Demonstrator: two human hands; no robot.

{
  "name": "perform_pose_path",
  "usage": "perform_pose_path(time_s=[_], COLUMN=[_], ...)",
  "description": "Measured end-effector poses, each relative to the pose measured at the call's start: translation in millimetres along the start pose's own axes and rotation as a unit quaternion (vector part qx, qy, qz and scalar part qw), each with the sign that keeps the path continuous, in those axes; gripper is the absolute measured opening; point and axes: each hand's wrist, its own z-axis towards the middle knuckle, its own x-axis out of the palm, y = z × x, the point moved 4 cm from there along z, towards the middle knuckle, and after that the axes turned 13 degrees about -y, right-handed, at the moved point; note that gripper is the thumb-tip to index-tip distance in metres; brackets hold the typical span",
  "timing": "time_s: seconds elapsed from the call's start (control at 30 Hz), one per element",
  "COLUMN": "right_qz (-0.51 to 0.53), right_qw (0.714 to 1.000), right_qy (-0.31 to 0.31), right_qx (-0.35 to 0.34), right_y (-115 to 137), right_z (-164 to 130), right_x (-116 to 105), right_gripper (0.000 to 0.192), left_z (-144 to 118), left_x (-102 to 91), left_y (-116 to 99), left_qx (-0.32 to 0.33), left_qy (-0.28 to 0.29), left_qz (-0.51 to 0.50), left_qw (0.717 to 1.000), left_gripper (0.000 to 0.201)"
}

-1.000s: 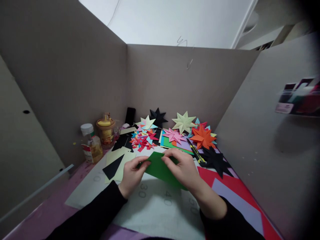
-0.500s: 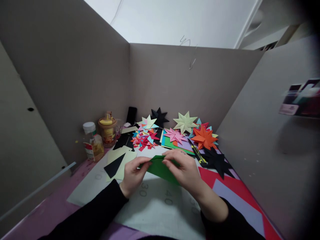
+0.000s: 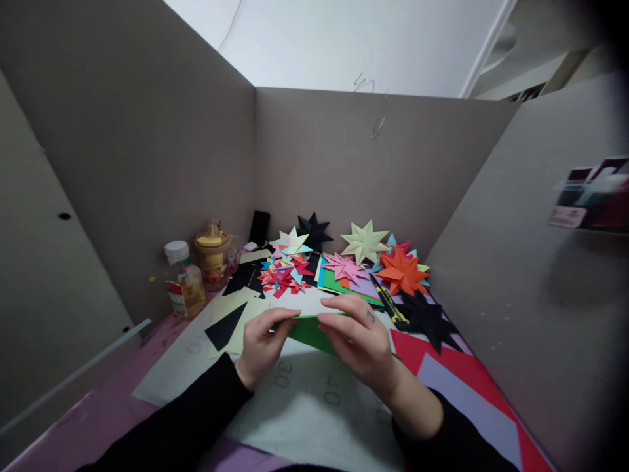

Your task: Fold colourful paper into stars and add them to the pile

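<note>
The green paper (image 3: 307, 331) now lies flatter than half a second ago, its upper edge folded lower. Its long axis runs from upper left to lower right over the white mat (image 3: 304, 406). The left hand (image 3: 263, 344) pinches the left end; the right hand (image 3: 361, 341) (fingers extended, seemingly pressing) covers the right end.
</note>
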Motion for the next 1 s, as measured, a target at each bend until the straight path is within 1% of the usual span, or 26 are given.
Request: perform_pose_path(time_s=[0.07, 0.2, 0.47, 0.53, 0.63, 0.77, 0.87, 1.0], right_qz=[0.001, 0.003, 0.009, 0.014, 0.029, 0.045, 0.054, 0.054], right_qw=[1.0, 1.0, 1.0, 1.0, 0.997, 0.989, 0.985, 0.982], right_qy=[-0.005, -0.004, 0.001, 0.007, 0.032, 0.068, 0.08, 0.102], right_qx=[-0.016, -0.023, -0.009, 0.008, 0.06, 0.124, 0.143, 0.15], right_y=[2.2, 3.7, 2.4, 1.9, -0.1, -2.7, -4.0, -5.9], right_z=[0.0, 1.2, 0.7, 1.3, 3.6, 6.6, 7.0, 4.3], right_x=[-0.7, -1.5, -0.2, 0.1, 1.0, 2.9, 3.9, 5.8], right_gripper=[0.029, 0.031, 0.031, 0.028, 0.021, 0.016, 0.014, 0.016], left_z=[0.2, -0.5, -1.6, -1.7, -1.9, -2.6, -2.8, -2.5], left_x=[-0.4, -0.6, -0.2, -0.4, -1.0, -1.2, -1.1, -0.2], left_y=[-0.5, -0.4, -0.6, -0.7, -0.4, -1.4, -2.8, -4.0], left_qx=[0.0, 0.0, 0.01, 0.014, 0.018, 0.047, 0.069, 0.076], left_qy=[-0.001, -0.002, 0.005, 0.007, 0.01, 0.021, 0.019, 0.018], left_qz=[-0.001, -0.007, -0.01, -0.01, -0.006, -0.004, -0.008, -0.007], left_qw=[1.0, 1.0, 1.0, 1.0, 1.0, 0.999, 0.997, 0.997], left_gripper=[0.019, 0.021, 0.023, 0.023, 0.022, 0.023, 0.024, 0.024])
